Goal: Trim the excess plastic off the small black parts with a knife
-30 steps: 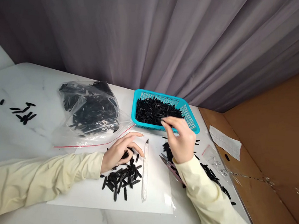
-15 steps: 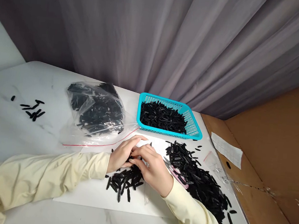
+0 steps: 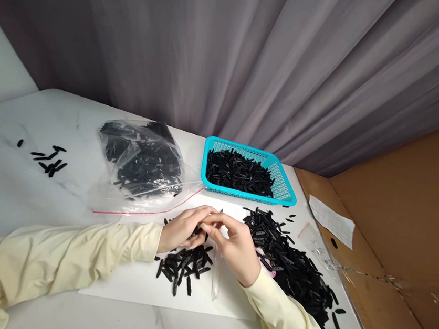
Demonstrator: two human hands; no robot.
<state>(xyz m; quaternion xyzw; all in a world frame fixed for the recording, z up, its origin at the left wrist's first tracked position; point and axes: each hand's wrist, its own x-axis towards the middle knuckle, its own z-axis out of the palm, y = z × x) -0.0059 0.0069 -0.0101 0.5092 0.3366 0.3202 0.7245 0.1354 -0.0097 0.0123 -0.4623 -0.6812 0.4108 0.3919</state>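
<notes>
My left hand (image 3: 185,228) curls, palm inward, around small black elongated pieces, some of which show dark between my fingers. My right hand (image 3: 236,245) meets it from the right, thumb and forefinger pinched at the left fingertips. What exactly sits in that pinch is hidden. Below both hands a small heap of black pieces (image 3: 182,266) lies on a white sheet (image 3: 130,286). A thin clear strip (image 3: 216,280) rests on the sheet beside the heap. Right of my right hand, pink-handled scissors (image 3: 269,263) are mostly covered by my hand and a larger black pile (image 3: 291,262).
A turquoise basket (image 3: 250,195) holding many black pieces stands at the back. Left of it lies a clear zip bag (image 3: 144,161) full of them. Several loose pieces (image 3: 51,161) lie far left. A paper slip (image 3: 332,220) and cardboard (image 3: 407,223) are at right.
My right hand has shifted slightly right and its fingers now reach over to the left fingertips. The scissors' blades are now hidden, and more of the clear strip shows.
</notes>
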